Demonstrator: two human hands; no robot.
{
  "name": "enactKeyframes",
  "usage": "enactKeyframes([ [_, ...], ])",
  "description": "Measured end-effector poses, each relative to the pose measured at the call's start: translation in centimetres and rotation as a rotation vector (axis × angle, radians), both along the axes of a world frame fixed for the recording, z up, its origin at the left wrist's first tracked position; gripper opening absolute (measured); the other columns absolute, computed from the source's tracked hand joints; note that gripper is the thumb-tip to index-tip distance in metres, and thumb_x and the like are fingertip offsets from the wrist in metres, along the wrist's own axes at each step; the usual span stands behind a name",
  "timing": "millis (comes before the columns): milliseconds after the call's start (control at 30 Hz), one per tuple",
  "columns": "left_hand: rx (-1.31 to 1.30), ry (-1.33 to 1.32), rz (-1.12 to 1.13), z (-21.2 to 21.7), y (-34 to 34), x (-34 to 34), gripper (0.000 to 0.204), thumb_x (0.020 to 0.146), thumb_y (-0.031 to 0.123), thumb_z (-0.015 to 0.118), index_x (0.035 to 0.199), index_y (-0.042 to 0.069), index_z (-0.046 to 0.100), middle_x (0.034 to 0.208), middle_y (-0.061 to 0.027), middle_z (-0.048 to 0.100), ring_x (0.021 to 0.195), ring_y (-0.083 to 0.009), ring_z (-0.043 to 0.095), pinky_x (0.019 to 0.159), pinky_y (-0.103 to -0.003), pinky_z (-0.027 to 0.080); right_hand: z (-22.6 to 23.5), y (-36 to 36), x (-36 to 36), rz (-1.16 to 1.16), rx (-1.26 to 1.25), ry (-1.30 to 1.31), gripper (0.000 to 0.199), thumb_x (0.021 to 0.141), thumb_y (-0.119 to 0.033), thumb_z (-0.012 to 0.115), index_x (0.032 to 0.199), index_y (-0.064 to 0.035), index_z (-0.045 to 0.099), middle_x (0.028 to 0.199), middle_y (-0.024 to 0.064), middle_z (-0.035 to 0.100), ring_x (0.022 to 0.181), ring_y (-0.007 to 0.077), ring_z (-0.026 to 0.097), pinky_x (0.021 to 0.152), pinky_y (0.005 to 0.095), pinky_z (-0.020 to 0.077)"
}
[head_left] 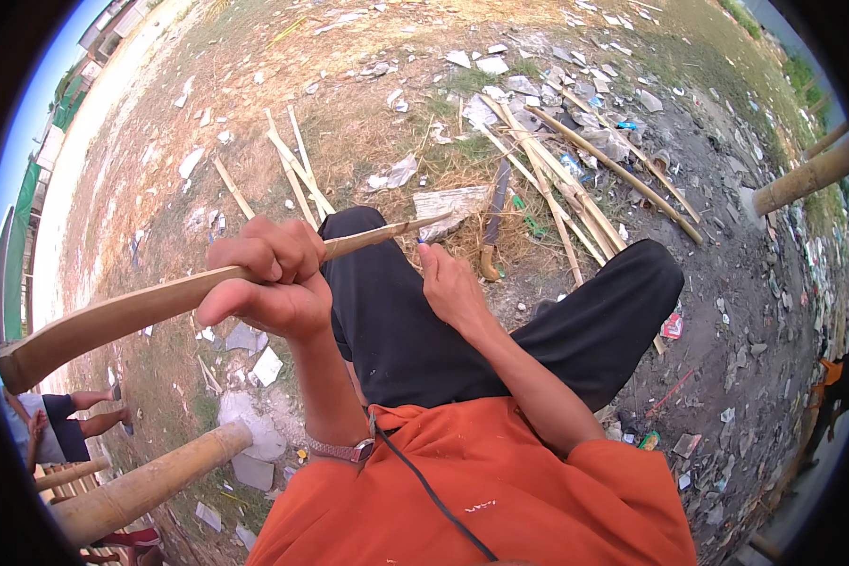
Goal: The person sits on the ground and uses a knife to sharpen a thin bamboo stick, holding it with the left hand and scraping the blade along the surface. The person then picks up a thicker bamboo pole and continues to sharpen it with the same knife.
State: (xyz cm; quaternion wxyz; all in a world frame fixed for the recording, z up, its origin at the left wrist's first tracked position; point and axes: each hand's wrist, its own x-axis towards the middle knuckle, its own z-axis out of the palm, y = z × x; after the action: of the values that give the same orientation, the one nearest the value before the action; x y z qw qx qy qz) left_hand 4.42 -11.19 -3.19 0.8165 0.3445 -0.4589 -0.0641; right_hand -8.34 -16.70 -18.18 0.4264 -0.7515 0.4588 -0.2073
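Observation:
My left hand (272, 276) is closed around a long split bamboo strip (141, 307). The strip slants over my lap; its broad end lies at the far left and its thin tip reaches past my knee. Just below that tip, my right hand (451, 286) is closed, with a small blue bit showing at its fingertips. What it holds is mostly hidden. A machete (492, 222) with a dark blade and a brown handle lies on the ground beyond my right hand. Beside it is a pale, rough slab (451, 205).
Several bamboo strips (561, 184) lie ahead to the right, and others (297, 170) ahead to the left. Thick bamboo poles stand at the right (807, 181) and lower left (160, 476). Broken tile pieces and litter cover the ground. Another person (61, 420) is at the far left.

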Motion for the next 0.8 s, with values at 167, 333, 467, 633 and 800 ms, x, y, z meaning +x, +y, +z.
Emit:
enactKeyframes([
  [167, 0.055, 0.077, 0.176, 1.2, 0.1, 0.4, 0.057, 0.084, 0.067, 0.032, 0.065, 0.013, 0.03, 0.051, 0.0038, 0.021, 0.038, -0.0064, 0.013, 0.035, -0.024, 0.017, 1.7, 1.0, 0.6, 0.044, -0.017, -0.016, 0.044, 0.096, -0.035, 0.034, 0.083, 0.0004, 0.056, 0.07, 0.0292, 0.057, 0.071, 0.0485, 0.054, 0.065, 0.0546, 0.0407],
  [333, 0.048, 0.067, 0.124, 0.7, 0.3, -0.1, 0.058, 0.084, 0.067, 0.033, 0.064, 0.013, 0.028, 0.05, 0.0039, 0.02, 0.037, -0.0058, 0.014, 0.034, -0.023, 0.016, -3.4, -0.5, -0.3, -0.048, -0.053, 0.165, 0.049, 0.096, -0.038, 0.031, 0.085, 0.0013, 0.058, 0.075, 0.031, 0.058, 0.078, 0.0486, 0.055, 0.07, 0.0541, 0.0417],
  [467, 0.068, 0.022, 0.045, 0.0, 1.1, 0.6, 0.059, 0.082, 0.069, 0.034, 0.069, 0.011, 0.033, 0.051, 0.003, 0.026, 0.037, -0.0055, 0.021, 0.035, -0.022, 0.021, 0.6, -0.1, -0.3, -0.01, 0.008, 0.058, 0.046, 0.096, -0.037, 0.033, 0.085, 0.0012, 0.057, 0.071, 0.0287, 0.058, 0.074, 0.0492, 0.054, 0.068, 0.0543, 0.0411],
  [633, 0.058, 0.039, -0.001, 0.1, 0.7, 0.7, 0.061, 0.081, 0.07, 0.034, 0.07, 0.01, 0.033, 0.051, 0.0025, 0.026, 0.037, -0.0056, 0.021, 0.035, -0.023, 0.021, -1.7, 0.0, 0.3, -0.033, -0.026, 0.052, 0.046, 0.096, -0.038, 0.032, 0.084, -0.0007, 0.057, 0.07, 0.0261, 0.058, 0.071, 0.046, 0.055, 0.065, 0.0521, 0.0399],
  [800, 0.038, -0.016, -0.013, -0.2, 1.0, 0.5, 0.06, 0.081, 0.07, 0.031, 0.067, 0.012, 0.03, 0.05, 0.0038, 0.023, 0.036, -0.0058, 0.016, 0.034, -0.023, 0.017, 0.6, -0.4, -0.5, 0.058, 0.002, -0.019, 0.044, 0.096, -0.035, 0.034, 0.082, 0.0001, 0.057, 0.072, 0.0287, 0.059, 0.071, 0.047, 0.056, 0.065, 0.0521, 0.0436],
])
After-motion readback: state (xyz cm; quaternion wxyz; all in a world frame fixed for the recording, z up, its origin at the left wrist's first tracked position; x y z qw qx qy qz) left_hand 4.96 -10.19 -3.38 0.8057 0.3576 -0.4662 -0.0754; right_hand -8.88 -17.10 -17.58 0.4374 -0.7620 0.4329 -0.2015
